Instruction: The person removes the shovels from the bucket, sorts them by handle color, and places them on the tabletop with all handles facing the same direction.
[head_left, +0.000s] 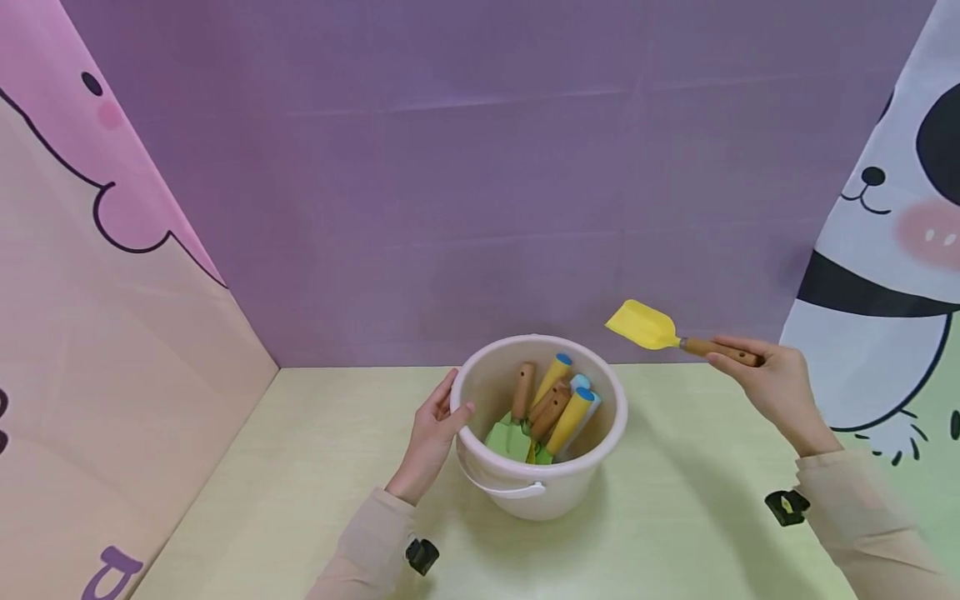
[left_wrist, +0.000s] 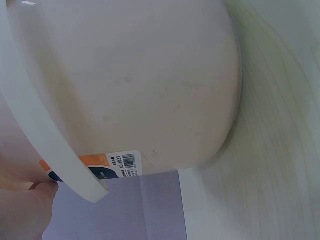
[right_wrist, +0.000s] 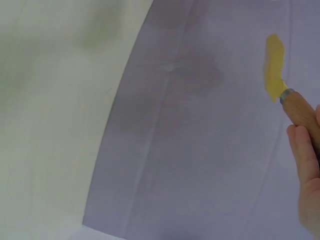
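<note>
A pale plastic bucket (head_left: 536, 492) stands on the table, its white handle (left_wrist: 45, 120) hanging down the near side. My left hand (head_left: 429, 437) grips the bucket's left rim, thumb over the edge. Inside the bucket lean several tools: a green shovel (head_left: 508, 440), brown wooden handles (head_left: 523, 390) and yellow handles with blue ends (head_left: 572, 421). Up to the right of the bucket, my right hand (head_left: 776, 387) holds a small yellow toy shovel (head_left: 643, 325) by its wooden handle (right_wrist: 300, 110). The blade points left, above the table.
The light wood-grain table (head_left: 300, 467) meets a purple cloth backdrop (head_left: 450, 208) behind the bucket. A pink cartoon panel (head_left: 112, 333) rises at the left and a panda panel (head_left: 862, 333) at the right. A barcode label (left_wrist: 122, 165) is stuck on the bucket's side.
</note>
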